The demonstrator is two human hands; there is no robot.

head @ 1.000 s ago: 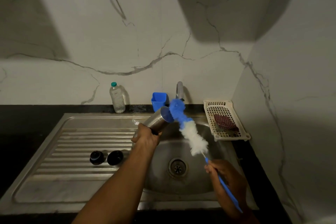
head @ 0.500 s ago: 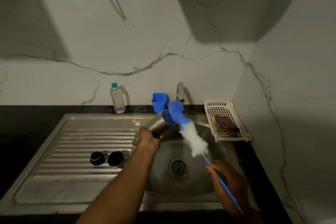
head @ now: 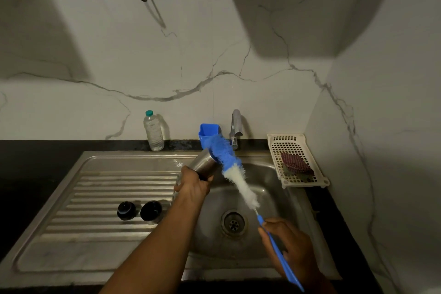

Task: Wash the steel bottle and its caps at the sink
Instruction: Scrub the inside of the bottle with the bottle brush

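My left hand [head: 192, 188] grips the steel bottle [head: 204, 163] above the sink basin [head: 267, 198], its open mouth tilted up and to the right. My right hand [head: 290, 244] holds the blue handle of a long bottle brush [head: 235, 175]. The brush's blue bristle tip lies against the bottle's mouth, and its white bristles trail back toward my right hand. Two dark caps [head: 126, 210] [head: 150, 210] stand side by side on the ribbed drainboard [head: 95, 198], left of my forearm.
A tap [head: 236, 126] and a blue plastic cup [head: 208, 132] stand behind the basin. A clear plastic water bottle [head: 153, 131] stands by the wall. A white slotted tray [head: 296, 160] with a dark red scrubber [head: 296, 163] sits right of the basin. The drain [head: 233, 222] is in the basin's floor.
The brush's blue tip has slid a little up and left along the bottle's mouth. Both hands have hardly moved.
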